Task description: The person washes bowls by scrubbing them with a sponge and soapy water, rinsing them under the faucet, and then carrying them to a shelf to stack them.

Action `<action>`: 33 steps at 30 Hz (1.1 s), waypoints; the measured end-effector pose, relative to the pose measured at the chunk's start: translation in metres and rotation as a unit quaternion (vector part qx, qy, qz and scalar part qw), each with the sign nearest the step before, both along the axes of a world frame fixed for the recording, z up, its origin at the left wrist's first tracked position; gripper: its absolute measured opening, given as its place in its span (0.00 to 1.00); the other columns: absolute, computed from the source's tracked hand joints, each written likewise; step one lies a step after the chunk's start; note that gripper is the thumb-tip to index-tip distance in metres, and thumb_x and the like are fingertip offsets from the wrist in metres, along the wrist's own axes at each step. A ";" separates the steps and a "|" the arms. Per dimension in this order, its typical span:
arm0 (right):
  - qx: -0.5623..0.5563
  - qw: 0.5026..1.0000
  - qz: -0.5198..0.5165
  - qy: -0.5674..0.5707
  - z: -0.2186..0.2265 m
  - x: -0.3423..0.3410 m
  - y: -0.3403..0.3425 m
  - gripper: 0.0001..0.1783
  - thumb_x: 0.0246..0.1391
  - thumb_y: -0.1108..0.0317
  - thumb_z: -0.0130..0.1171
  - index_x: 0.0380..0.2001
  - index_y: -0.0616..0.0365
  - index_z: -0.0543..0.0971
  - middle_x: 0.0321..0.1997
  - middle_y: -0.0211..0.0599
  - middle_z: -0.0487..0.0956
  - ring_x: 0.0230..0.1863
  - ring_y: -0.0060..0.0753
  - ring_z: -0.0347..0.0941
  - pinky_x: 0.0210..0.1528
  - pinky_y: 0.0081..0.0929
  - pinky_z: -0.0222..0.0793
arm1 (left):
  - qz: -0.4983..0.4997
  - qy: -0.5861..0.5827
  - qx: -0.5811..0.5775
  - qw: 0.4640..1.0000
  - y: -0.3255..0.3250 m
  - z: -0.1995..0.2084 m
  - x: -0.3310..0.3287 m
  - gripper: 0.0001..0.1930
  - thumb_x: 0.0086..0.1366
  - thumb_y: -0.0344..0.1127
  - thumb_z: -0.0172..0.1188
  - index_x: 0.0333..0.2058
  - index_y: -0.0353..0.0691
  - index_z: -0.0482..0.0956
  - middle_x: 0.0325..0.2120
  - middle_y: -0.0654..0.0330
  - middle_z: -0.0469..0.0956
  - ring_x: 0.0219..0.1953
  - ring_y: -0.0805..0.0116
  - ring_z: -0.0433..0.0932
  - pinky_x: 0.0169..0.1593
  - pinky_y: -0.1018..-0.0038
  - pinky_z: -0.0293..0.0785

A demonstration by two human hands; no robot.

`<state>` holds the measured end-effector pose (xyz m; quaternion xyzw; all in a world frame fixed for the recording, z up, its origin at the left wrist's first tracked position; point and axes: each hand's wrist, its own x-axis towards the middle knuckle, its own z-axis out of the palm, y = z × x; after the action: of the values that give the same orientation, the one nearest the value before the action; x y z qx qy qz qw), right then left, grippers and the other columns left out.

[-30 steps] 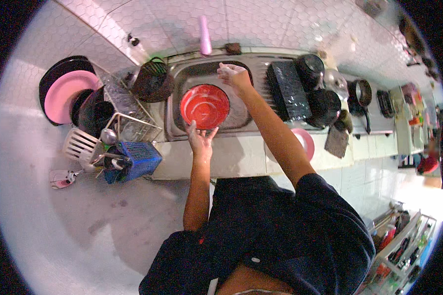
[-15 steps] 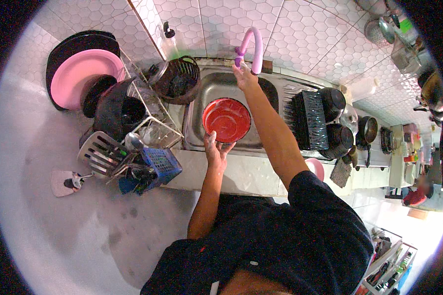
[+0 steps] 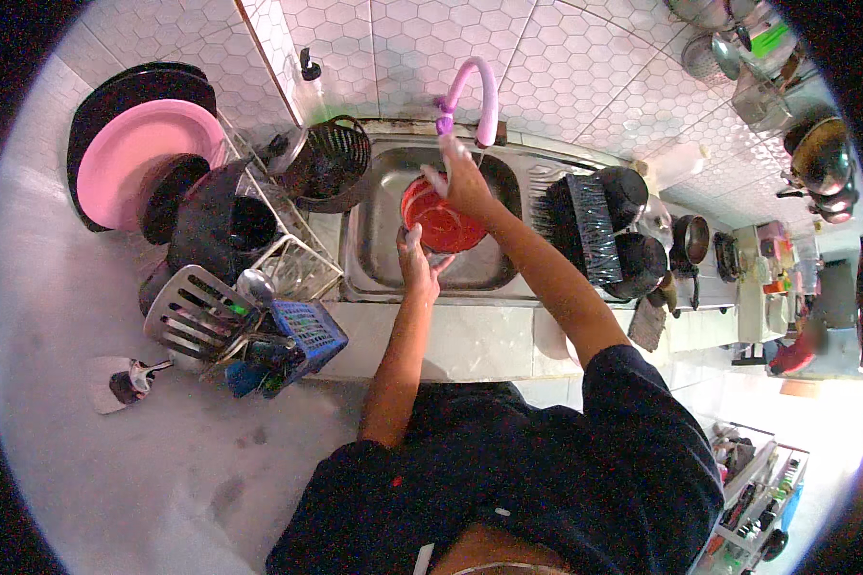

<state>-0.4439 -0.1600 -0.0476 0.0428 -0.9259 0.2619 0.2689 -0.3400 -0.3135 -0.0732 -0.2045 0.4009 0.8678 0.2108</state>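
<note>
A red bowl with whitish streaks inside and a dark rim is held over the metal sink. My left hand grips its near edge, thumb at the rim and fingers underneath. My right hand hovers above the bowl's far side, fingers stretched and apart, with nothing seen in it. White suds or wet shine show on its fingertips, which are slightly blurred. Just beyond it rises the tap, with a pink-purple curved spout and a purple handle. Whether water flows cannot be made out.
Left of the sink sit a dark basket, a dish rack with black pans and a pink plate, and a blue utensil basket. On the right are a black ribbed rack, black bowls and a small pan.
My right hand has come away from the tap handle, down toward the bowl. My left hand keeps hold of the bowl. The whole view has shifted a little.
</note>
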 end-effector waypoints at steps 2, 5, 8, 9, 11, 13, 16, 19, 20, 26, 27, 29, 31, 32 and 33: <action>0.154 0.978 0.144 0.002 0.005 0.023 0.010 0.34 0.59 0.51 0.55 0.56 0.71 0.66 0.61 0.66 0.65 0.65 0.62 0.58 0.68 0.47 0.52 | -0.010 0.038 0.028 0.999 0.007 -0.009 -0.023 0.35 0.60 0.54 0.58 0.63 0.56 0.56 0.60 0.56 0.62 0.60 0.51 0.63 0.47 0.48 0.77; 0.100 0.940 0.259 -0.199 0.006 0.060 0.028 0.32 0.61 0.50 0.52 0.59 0.64 0.65 0.64 0.63 0.62 0.67 0.59 0.56 0.69 0.47 0.50 | -0.023 0.025 0.011 0.999 0.017 -0.011 -0.051 0.36 0.59 0.54 0.59 0.63 0.54 0.58 0.58 0.55 0.66 0.59 0.50 0.66 0.47 0.44 0.73; 0.163 0.910 0.310 -0.221 0.018 0.095 0.015 0.29 0.61 0.54 0.51 0.60 0.60 0.65 0.61 0.60 0.67 0.62 0.58 0.63 0.64 0.47 0.59 | -0.076 0.100 -0.144 0.982 0.006 -0.020 -0.084 0.39 0.57 0.56 0.62 0.64 0.51 0.57 0.57 0.53 0.67 0.58 0.53 0.67 0.51 0.46 0.70; 0.180 0.902 0.318 -0.231 0.017 0.101 0.019 0.29 0.61 0.55 0.51 0.60 0.58 0.65 0.60 0.59 0.68 0.61 0.58 0.66 0.62 0.47 0.62 | -0.083 0.100 -0.141 0.981 0.014 -0.019 -0.085 0.39 0.57 0.56 0.62 0.64 0.51 0.57 0.57 0.53 0.67 0.58 0.53 0.67 0.51 0.46 0.70; 0.218 0.851 0.188 -0.440 0.015 0.091 0.024 0.28 0.58 0.59 0.50 0.59 0.59 0.65 0.51 0.56 0.76 0.49 0.55 0.75 0.50 0.47 0.72 | -0.096 0.074 -0.054 0.991 0.026 -0.016 -0.085 0.42 0.56 0.54 0.65 0.65 0.49 0.54 0.58 0.54 0.67 0.58 0.54 0.66 0.52 0.52 0.69; 0.214 0.905 0.165 -0.329 -0.022 0.087 0.046 0.25 0.55 0.64 0.51 0.56 0.59 0.67 0.42 0.54 0.79 0.38 0.54 0.78 0.40 0.48 0.75 | -0.080 0.096 0.012 0.992 0.050 -0.020 -0.075 0.43 0.56 0.49 0.67 0.65 0.47 0.52 0.58 0.56 0.66 0.57 0.57 0.67 0.54 0.55 0.67; 0.217 0.917 0.185 -0.278 -0.021 0.071 0.021 0.16 0.54 0.66 0.53 0.46 0.57 0.73 0.43 0.54 0.78 0.37 0.56 0.78 0.39 0.50 0.74 | -0.031 0.233 -0.028 0.971 0.061 -0.025 -0.054 0.34 0.58 0.46 0.64 0.60 0.44 0.61 0.51 0.58 0.71 0.53 0.62 0.70 0.54 0.56 0.67; 0.218 0.871 0.179 -0.402 0.024 0.065 -0.018 0.18 0.53 0.69 0.52 0.48 0.59 0.74 0.51 0.49 0.77 0.47 0.53 0.76 0.49 0.46 0.73 | -0.107 0.115 -0.111 0.981 0.009 -0.028 -0.070 0.29 0.57 0.49 0.61 0.54 0.41 0.69 0.44 0.58 0.76 0.50 0.62 0.72 0.51 0.53 0.69; 0.245 0.928 0.226 -0.169 -0.029 0.074 0.044 0.23 0.52 0.72 0.51 0.54 0.57 0.72 0.58 0.45 0.73 0.59 0.47 0.69 0.62 0.42 0.65 | -0.083 0.092 -0.071 0.990 0.039 -0.001 -0.058 0.24 0.56 0.51 0.60 0.46 0.41 0.74 0.39 0.58 0.78 0.50 0.60 0.74 0.48 0.52 0.71; 0.364 0.900 0.217 -0.101 -0.006 0.056 0.011 0.23 0.54 0.67 0.50 0.56 0.54 0.72 0.57 0.47 0.74 0.55 0.47 0.72 0.54 0.47 0.71 | -0.120 0.172 -0.074 0.975 -0.007 0.002 -0.082 0.45 0.58 0.51 0.65 0.63 0.38 0.48 0.58 0.51 0.62 0.60 0.57 0.65 0.57 0.55 0.67; 0.305 0.906 0.196 -0.217 -0.003 0.061 -0.007 0.22 0.55 0.65 0.50 0.54 0.55 0.72 0.56 0.51 0.74 0.51 0.49 0.75 0.46 0.48 0.77 | -0.083 0.260 -0.122 0.954 -0.003 0.003 -0.074 0.45 0.58 0.49 0.66 0.64 0.39 0.48 0.58 0.53 0.63 0.60 0.58 0.64 0.59 0.58 0.64; 0.193 0.911 0.118 -0.346 0.006 0.068 -0.027 0.24 0.55 0.64 0.50 0.55 0.57 0.70 0.52 0.57 0.75 0.42 0.53 0.79 0.41 0.52 0.77 | -0.017 0.393 -0.223 0.892 0.008 0.014 -0.052 0.43 0.58 0.51 0.65 0.65 0.42 0.51 0.58 0.57 0.64 0.59 0.57 0.65 0.62 0.61 0.61; 0.238 0.889 0.203 -0.334 -0.019 0.070 -0.020 0.25 0.56 0.65 0.49 0.57 0.59 0.68 0.51 0.57 0.76 0.33 0.56 0.80 0.37 0.53 0.77 | -0.028 0.353 -0.239 0.904 0.003 0.022 -0.058 0.42 0.59 0.49 0.64 0.64 0.36 0.53 0.59 0.56 0.64 0.60 0.59 0.65 0.64 0.65 0.57; 0.235 0.889 0.210 -0.332 -0.027 0.071 -0.021 0.25 0.56 0.65 0.49 0.57 0.59 0.68 0.51 0.57 0.76 0.33 0.56 0.80 0.37 0.53 0.77 | -0.046 0.291 -0.136 0.946 -0.016 0.020 -0.071 0.39 0.59 0.48 0.64 0.63 0.35 0.58 0.58 0.55 0.66 0.60 0.60 0.66 0.64 0.65 0.58; 0.274 0.913 0.220 -0.206 -0.031 0.071 -0.013 0.26 0.55 0.65 0.50 0.58 0.57 0.68 0.53 0.54 0.75 0.42 0.53 0.77 0.42 0.49 0.76 | -0.061 0.226 -0.028 0.972 -0.027 0.022 -0.079 0.36 0.59 0.48 0.64 0.61 0.34 0.63 0.57 0.55 0.68 0.59 0.61 0.67 0.63 0.65 0.60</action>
<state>-0.3728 -0.1727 -0.0784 0.2627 -0.9633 0.0530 -0.0144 -0.4192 -0.3404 -0.0513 0.0163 0.4743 0.8653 0.1616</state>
